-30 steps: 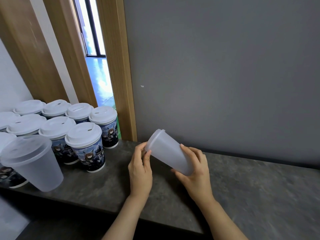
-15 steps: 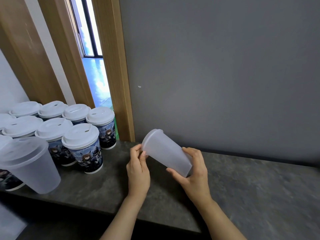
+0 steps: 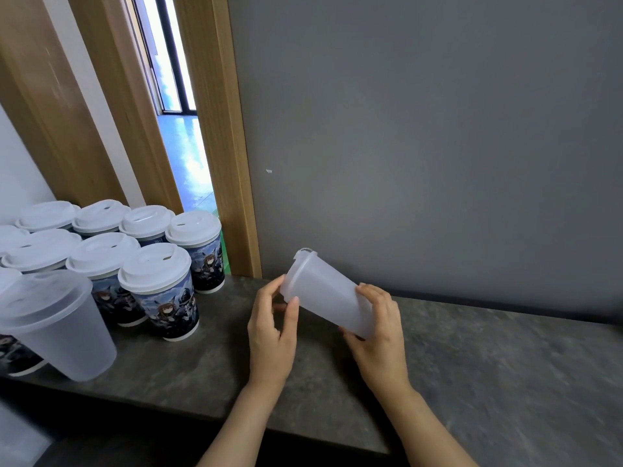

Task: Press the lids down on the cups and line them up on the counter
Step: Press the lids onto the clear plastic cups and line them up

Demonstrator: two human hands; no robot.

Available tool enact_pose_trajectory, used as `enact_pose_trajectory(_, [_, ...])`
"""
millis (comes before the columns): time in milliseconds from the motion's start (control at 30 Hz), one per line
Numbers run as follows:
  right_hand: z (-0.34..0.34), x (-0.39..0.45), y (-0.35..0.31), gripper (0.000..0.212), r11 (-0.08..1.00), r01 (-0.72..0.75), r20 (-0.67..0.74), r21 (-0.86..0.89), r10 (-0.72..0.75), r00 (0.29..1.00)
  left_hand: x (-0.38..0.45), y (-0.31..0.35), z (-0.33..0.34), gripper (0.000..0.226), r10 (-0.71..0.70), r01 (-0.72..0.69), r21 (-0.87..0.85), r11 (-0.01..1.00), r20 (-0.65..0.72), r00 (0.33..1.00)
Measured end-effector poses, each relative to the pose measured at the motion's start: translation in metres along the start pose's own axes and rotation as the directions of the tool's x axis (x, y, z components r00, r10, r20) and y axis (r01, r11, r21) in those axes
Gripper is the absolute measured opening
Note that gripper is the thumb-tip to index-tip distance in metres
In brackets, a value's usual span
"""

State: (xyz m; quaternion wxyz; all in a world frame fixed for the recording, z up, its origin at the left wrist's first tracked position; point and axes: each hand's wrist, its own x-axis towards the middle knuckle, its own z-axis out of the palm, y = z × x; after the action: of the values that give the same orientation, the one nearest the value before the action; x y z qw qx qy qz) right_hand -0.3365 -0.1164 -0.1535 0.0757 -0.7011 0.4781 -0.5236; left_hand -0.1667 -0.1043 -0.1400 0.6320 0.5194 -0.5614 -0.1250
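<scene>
Frosted plastic cup (image 3: 332,303) held tilted above the grey counter (image 3: 488,365), lid end up-left: right hand (image 3: 377,335) curled round its base, left hand (image 3: 271,328) pinching the lid rim (image 3: 298,276), with lidded printed paper cups (image 3: 161,284) grouped at left.

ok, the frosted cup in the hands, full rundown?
The frosted cup looks like translucent plastic, tapered, with a matching lid on its mouth. It is held tilted above the counter, lid end up-left. The left hand pinches the lid rim; the right hand grips the base. Contents not discernible.
</scene>
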Motion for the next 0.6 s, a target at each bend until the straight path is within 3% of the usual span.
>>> enact_pose_trajectory(167, [0.000, 0.000, -0.002, 0.082, 0.999, -0.030, 0.034, -0.015, 0.031, 0.999, 0.002, 0.001, -0.001, 0.033, 0.063, -0.059, 0.070, 0.996, -0.066, 0.996])
enact_pose_trajectory(300, [0.000, -0.001, -0.005, 0.075, 0.994, -0.087, 0.094, -0.070, 0.093, 0.991, 0.001, 0.001, 0.001, 0.027, 0.156, -0.149, 0.074, 0.986, -0.097, 0.983])
enact_pose_trajectory(433, [-0.002, -0.001, -0.007, 0.076, 0.992, -0.122, 0.180, -0.035, 0.127, 0.975, -0.001, 0.005, 0.006, 0.038, 0.277, -0.275, 0.046, 0.960, -0.068, 0.958])
enact_pose_trajectory(600, [-0.016, -0.001, 0.002, 0.067, 0.982, -0.186, 0.145, -0.017, 0.187, 0.972, -0.002, 0.015, 0.018, 0.038, 0.313, -0.313, 0.018, 0.950, 0.012, 0.950])
